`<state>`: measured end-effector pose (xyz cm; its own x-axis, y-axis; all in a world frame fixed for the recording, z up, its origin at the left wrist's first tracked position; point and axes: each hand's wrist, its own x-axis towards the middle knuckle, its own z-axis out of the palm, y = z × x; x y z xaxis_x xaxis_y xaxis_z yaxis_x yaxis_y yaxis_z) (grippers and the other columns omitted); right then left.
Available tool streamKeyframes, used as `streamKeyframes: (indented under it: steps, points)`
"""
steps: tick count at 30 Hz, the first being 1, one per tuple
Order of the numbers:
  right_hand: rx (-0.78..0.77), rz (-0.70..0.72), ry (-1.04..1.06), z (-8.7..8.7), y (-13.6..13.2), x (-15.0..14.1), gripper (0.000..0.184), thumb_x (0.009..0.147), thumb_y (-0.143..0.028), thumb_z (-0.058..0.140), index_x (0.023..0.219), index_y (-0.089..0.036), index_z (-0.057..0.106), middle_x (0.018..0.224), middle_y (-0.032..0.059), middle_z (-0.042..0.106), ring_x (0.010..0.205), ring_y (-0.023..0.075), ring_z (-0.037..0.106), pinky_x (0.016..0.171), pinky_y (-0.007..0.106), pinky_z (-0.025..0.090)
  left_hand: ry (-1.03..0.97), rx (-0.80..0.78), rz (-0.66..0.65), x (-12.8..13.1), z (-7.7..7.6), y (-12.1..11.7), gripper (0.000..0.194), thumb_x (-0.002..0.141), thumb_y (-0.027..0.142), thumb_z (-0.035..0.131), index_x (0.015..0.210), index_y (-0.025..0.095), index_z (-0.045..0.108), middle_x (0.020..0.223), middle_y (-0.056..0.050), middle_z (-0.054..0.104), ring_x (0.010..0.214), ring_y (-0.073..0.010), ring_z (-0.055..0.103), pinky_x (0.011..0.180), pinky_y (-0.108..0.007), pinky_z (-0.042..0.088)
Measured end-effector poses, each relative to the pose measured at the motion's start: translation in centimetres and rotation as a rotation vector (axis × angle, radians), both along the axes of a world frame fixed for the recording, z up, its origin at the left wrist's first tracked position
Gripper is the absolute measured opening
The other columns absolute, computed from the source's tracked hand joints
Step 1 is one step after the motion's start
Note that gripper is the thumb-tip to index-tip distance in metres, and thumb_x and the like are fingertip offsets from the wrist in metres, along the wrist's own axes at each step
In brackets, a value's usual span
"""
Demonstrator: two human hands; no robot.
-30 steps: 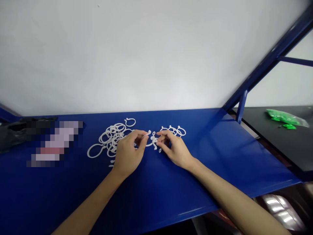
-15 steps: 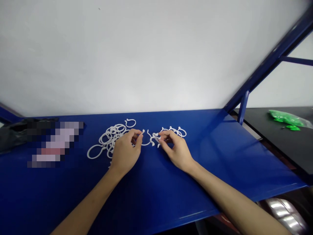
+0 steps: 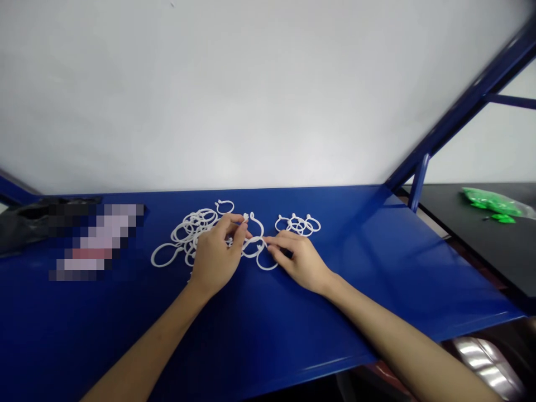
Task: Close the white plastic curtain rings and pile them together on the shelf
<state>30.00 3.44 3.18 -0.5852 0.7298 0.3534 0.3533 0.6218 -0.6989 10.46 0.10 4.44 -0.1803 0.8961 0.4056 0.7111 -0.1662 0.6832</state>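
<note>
My left hand (image 3: pixel 214 258) pinches the open end of a white plastic ring (image 3: pixel 253 224) between thumb and forefinger, just above the blue shelf (image 3: pixel 268 312). My right hand (image 3: pixel 298 258) pinches the same linked rings (image 3: pixel 264 260) from the right, and a closed loop lies below its fingertips. A loose pile of white rings (image 3: pixel 187 237) lies left of my left hand. A small row of closed rings (image 3: pixel 298 224) lies just beyond my right hand.
A blurred-out patch (image 3: pixel 97 241) and a dark object (image 3: pixel 17 225) lie at the shelf's left. A blue frame post (image 3: pixel 419 181) rises at the right, with a black surface (image 3: pixel 486 245) holding green plastic parts (image 3: pixel 491 202) beyond it. A white wall stands behind.
The ring held between both hands has come lower and now lies spread on the shelf with linked loops. Both hands have dropped slightly toward the surface.
</note>
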Motion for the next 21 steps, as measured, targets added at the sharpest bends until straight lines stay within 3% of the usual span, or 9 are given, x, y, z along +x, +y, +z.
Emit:
streamKeyframes:
  steps: [6, 11, 15, 18, 21]
  points:
    - [-0.12, -0.016, 0.042, -0.1, 0.1, -0.1, 0.021, 0.097, -0.018, 0.056, 0.112, -0.018, 0.07, 0.086, 0.0026, 0.068, 0.077, 0.0142, 0.062, 0.075, 0.028, 0.05, 0.009, -0.025, 0.05, -0.7, -0.3, 0.4, 0.013, 0.096, 0.033, 0.049, 0.097, 0.024, 0.057, 0.076, 0.003, 0.073, 0.057, -0.013, 0.062, 0.062, -0.028, 0.046]
    - [-0.354, -0.03, 0.129, -0.7, 0.2, -0.1, 0.004, 0.091, -0.021, 0.066, 0.095, -0.018, 0.067, 0.076, -0.0019, 0.069, 0.064, 0.0112, 0.061, 0.061, 0.023, 0.048, -0.005, -0.071, 0.103, -1.4, -0.4, 0.8, 0.017, 0.096, 0.035, 0.047, 0.098, 0.023, 0.059, 0.08, 0.001, 0.075, 0.062, -0.0154, 0.064, 0.065, -0.03, 0.047]
    - [-0.293, -0.036, 0.101, -0.4, 0.2, -0.1, 0.002, 0.091, -0.022, 0.067, 0.09, -0.02, 0.069, 0.081, -0.0014, 0.071, 0.067, 0.0112, 0.061, 0.063, 0.023, 0.047, 0.092, -0.079, 0.068, -1.7, -0.8, 1.0, 0.02, 0.092, 0.027, 0.048, 0.101, 0.022, 0.064, 0.088, -0.003, 0.076, 0.078, -0.0214, 0.067, 0.076, -0.037, 0.051]
    - [-0.213, -0.091, 0.11, 0.1, 0.1, -0.1, 0.004, 0.091, -0.023, 0.067, 0.092, -0.021, 0.07, 0.084, -0.0003, 0.073, 0.069, 0.0121, 0.062, 0.063, 0.023, 0.046, 0.273, 0.06, 0.089, -1.5, -1.0, 0.9, 0.03, 0.087, 0.017, 0.047, 0.108, 0.018, 0.068, 0.106, -0.009, 0.075, 0.104, -0.0291, 0.061, 0.094, -0.047, 0.046]
    - [-0.154, -0.16, 0.175, 0.4, 0.1, 0.0, 0.006, 0.091, -0.025, 0.067, 0.093, -0.021, 0.071, 0.08, -0.0006, 0.071, 0.062, 0.0113, 0.057, 0.058, 0.023, 0.043, 0.344, 0.174, 0.081, -0.8, -0.6, 0.4, 0.033, 0.089, 0.016, 0.045, 0.112, 0.018, 0.068, 0.112, -0.009, 0.073, 0.108, -0.0302, 0.058, 0.096, -0.05, 0.043]
